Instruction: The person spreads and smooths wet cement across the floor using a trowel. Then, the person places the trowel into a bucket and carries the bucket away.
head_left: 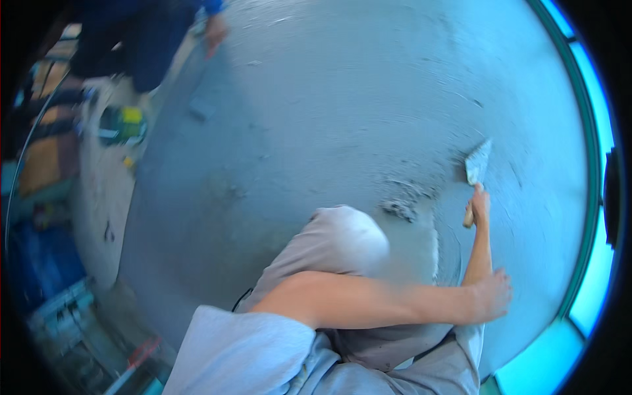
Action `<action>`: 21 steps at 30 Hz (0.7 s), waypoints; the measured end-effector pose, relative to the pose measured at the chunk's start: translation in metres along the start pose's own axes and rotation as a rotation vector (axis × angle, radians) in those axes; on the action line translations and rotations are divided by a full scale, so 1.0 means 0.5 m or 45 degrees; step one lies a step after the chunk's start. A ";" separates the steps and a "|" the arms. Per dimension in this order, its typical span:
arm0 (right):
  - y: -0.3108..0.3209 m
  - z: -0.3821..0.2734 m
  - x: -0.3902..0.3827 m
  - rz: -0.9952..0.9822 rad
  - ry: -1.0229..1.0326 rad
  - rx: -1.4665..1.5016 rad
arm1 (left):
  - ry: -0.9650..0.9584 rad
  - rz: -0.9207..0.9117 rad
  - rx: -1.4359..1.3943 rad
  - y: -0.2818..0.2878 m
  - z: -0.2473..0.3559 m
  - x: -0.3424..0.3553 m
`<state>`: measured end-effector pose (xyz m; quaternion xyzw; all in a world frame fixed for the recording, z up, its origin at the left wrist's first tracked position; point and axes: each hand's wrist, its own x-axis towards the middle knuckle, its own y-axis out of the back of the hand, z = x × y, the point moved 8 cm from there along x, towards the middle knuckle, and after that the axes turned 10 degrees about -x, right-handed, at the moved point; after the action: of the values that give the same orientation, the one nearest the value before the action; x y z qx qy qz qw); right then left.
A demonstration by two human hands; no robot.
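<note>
At 3 o'clock, right grip (481,205) clasping pointed trowel (477,164) near lumpy mortar (400,209); left grip (492,296) blurred, can't tell.

We see our right hand (481,204) gripping the handle (469,216) of a trowel (478,163), its pointed blade at the smeared grey cement (316,125). Our left arm (375,299) reaches across our lap, the left hand (490,296) (its fingers too blurred to read) by the right forearm (478,257). We spot a rough clump (400,208) near our bent knee (359,240), and another person's hand (215,31) at upper left.
</note>
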<state>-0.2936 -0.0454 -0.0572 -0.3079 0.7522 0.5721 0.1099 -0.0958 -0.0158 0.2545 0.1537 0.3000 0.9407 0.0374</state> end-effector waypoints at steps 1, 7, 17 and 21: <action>-0.016 -0.025 -0.039 -0.023 -0.087 0.268 | -0.011 -0.039 0.016 -0.015 0.005 0.014; -0.224 -0.258 -0.227 -0.102 0.761 -0.245 | 0.023 -0.005 0.159 -0.010 -0.015 0.028; -0.452 -0.435 -0.566 -0.758 1.212 -0.593 | 0.056 0.012 0.247 0.019 -0.021 -0.008; -0.353 -0.397 -0.519 -0.690 1.182 -0.537 | 0.095 0.081 0.201 0.028 -0.016 0.019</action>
<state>0.0515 -0.1697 0.0011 -0.7235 0.4856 0.4662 -0.1529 -0.1072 -0.0301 0.2587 0.1305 0.3695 0.9199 -0.0160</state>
